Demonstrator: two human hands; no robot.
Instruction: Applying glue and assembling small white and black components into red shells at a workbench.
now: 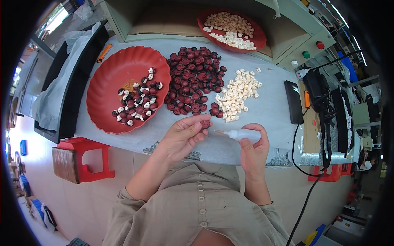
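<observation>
Between the fingertips of my left hand [180, 137] is a small dark red rose-shaped piece [205, 124]. My right hand [255, 147] is wrapped round a white squeeze bottle [244, 135], its thin nozzle pointing left at the rose piece, a small gap apart. Just beyond my hands lies a heap of dark red rose pieces [193, 74] with black parts. To its right is a pile of small cream-coloured pieces [238, 92]. At the left, a red scalloped bowl [104, 82] holds several rose pieces joined with white ones.
A second red bowl [262, 39] with cream pieces stands in the shelf opening at the back. A black tray [76, 86] lined with plastic and an orange cutter [104, 53] are at the left. A phone [293, 102] and black cables lie right. A red stool [94, 160] stands below left.
</observation>
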